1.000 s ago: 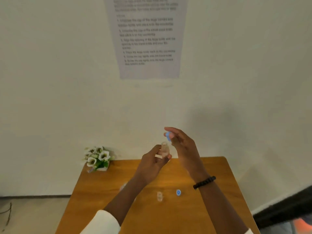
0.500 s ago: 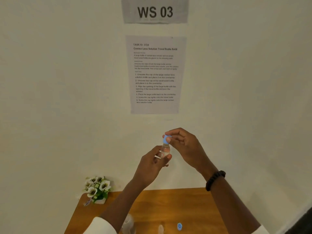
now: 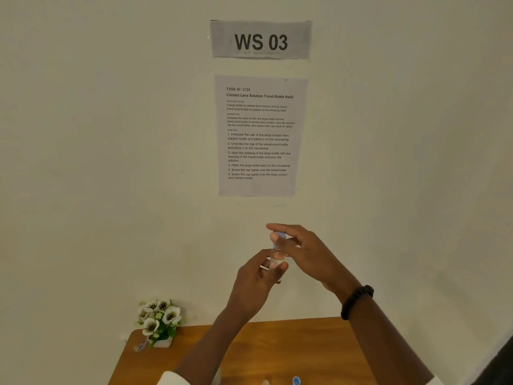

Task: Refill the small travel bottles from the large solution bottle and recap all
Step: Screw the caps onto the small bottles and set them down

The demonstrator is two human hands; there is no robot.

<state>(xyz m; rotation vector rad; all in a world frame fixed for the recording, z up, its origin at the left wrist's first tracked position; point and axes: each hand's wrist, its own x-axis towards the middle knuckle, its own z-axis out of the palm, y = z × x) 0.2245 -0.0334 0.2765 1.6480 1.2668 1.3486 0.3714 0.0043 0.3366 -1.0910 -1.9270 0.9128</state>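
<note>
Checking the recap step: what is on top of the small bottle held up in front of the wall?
A blue cap sits on the small travel bottle, pinched by the right hand while the left hand grips the body. The fingers cover the neck, so whether it is fully screwed down cannot be seen.

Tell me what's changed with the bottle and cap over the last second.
The right hand brought the blue cap down onto the small bottle and grips it there. The view tilted up. The left hand holds the bottle as before; a second blue cap stays on the table.
</note>
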